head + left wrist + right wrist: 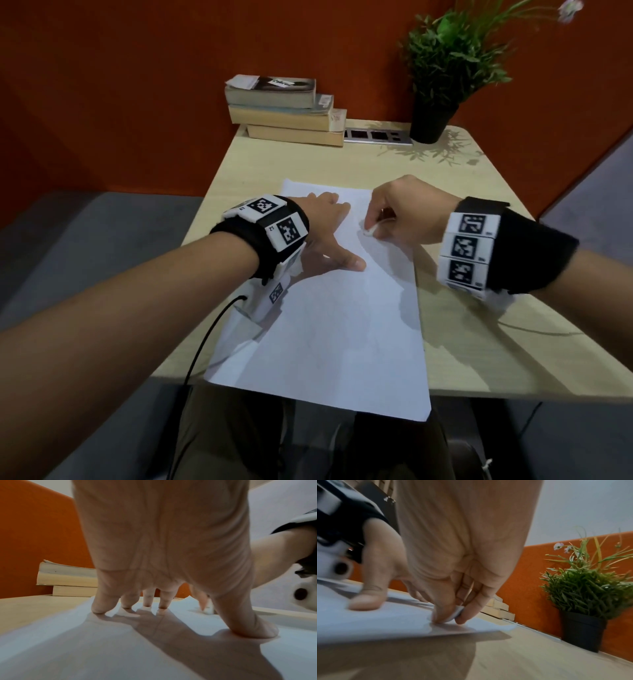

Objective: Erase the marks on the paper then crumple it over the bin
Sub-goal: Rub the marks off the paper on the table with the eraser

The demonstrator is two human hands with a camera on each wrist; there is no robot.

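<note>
A white sheet of paper [329,325] lies lengthwise on the light wooden table [479,359], its near end hanging over the front edge. Only faint pencil traces show on it. My left hand [329,233] presses the sheet's left side flat with spread, straight fingers [101,605] and thumb. My right hand [387,219] pinches a small white eraser [369,230] between thumb and fingers and holds it against the paper near the far right part. In the right wrist view the eraser [455,613] sits at the fingertips, touching the paper [385,626]. No bin is in view.
A stack of three books [284,109] stands at the table's far edge. Beside it lie a silver socket strip [376,136] and a potted plant in a black pot [433,120]. An orange wall runs behind. A black cable [202,349] hangs from my left wrist.
</note>
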